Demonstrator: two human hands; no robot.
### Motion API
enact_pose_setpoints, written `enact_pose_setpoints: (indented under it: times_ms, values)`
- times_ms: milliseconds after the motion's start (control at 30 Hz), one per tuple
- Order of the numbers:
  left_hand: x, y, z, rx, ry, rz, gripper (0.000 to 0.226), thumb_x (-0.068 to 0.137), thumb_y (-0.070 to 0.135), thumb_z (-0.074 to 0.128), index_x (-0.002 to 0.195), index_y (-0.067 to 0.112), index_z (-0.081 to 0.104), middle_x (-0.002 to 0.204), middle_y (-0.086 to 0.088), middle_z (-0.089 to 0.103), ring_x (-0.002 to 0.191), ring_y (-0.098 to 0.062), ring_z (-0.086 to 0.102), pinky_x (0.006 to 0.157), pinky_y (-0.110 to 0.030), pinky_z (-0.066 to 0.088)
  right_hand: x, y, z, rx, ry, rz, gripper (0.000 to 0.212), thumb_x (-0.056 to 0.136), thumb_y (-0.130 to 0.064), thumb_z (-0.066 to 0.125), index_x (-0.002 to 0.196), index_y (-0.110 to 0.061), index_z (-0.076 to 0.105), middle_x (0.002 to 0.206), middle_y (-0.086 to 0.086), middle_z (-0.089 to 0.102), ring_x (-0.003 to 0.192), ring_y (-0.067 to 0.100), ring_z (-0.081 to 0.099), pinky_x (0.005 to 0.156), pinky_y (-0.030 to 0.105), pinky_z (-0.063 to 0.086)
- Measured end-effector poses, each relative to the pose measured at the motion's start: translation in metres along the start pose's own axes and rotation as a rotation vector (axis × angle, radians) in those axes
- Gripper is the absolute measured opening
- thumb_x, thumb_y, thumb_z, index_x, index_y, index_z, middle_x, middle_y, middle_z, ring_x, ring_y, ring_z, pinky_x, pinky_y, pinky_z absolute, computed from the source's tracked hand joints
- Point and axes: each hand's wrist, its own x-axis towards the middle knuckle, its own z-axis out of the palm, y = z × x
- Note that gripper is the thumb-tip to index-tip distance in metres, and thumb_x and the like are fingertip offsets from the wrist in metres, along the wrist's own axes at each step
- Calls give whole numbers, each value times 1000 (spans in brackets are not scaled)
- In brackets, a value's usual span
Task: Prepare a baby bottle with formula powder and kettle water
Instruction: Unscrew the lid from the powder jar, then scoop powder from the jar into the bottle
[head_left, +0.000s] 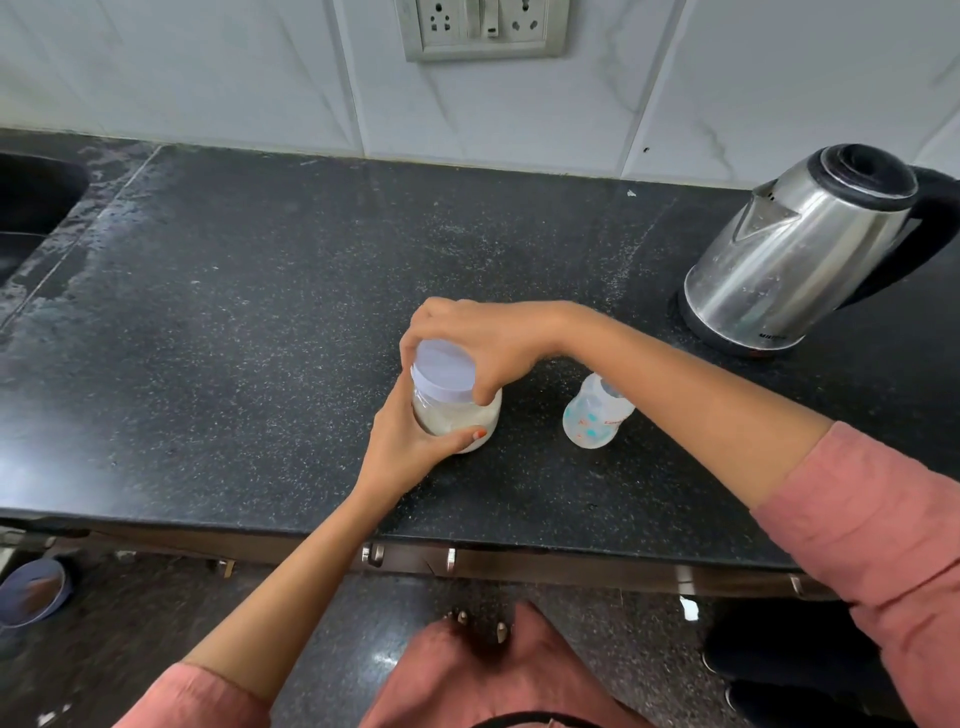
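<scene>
A clear jar of white formula powder (454, 415) stands on the black counter (260, 338) near the middle. My left hand (405, 447) wraps around the jar's body from the left. My right hand (478, 343) reaches over from the right and grips its pale lilac lid (444, 371), which sits on the jar. A small clear baby bottle (595, 418) with blue and orange print stands just to the right of the jar, partly behind my right forearm. A steel kettle (795, 254) with a black lid and handle sits at the back right.
A dark sink (31, 208) is set into the counter at the far left, with a wet patch beside it. A wall socket plate (483, 26) is on the tiled wall. A blue bowl (31, 592) lies on the floor at lower left.
</scene>
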Motion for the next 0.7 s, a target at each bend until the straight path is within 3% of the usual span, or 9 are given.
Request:
enact_pose_setpoints:
  times_ms: [267, 467, 700]
  values:
    - [-2, 6, -1, 23, 16, 60, 75, 50, 52, 77, 108, 71, 32, 108, 50, 46, 104, 23, 44, 77, 6, 32, 24, 38, -23, 226, 241, 132, 62, 74, -12, 69, 128, -27, 43, 133, 5, 34, 118, 22, 39, 83, 28, 38]
    - [0, 4, 0, 31, 18, 76, 76, 52, 53, 76, 111, 70, 32, 112, 49, 45, 107, 22, 44, 81, 6, 30, 63, 72, -13, 102, 206, 292, 73, 75, -22, 72, 138, -20, 34, 139, 11, 31, 125, 32, 38, 91, 35, 38]
    - [2, 1, 0, 27, 10, 85, 79, 53, 53, 77, 116, 66, 32, 117, 46, 45, 111, 21, 42, 84, 5, 29, 94, 99, 4, 3, 133, 388, 75, 74, -29, 74, 136, -19, 35, 137, 13, 31, 122, 35, 41, 96, 43, 40]
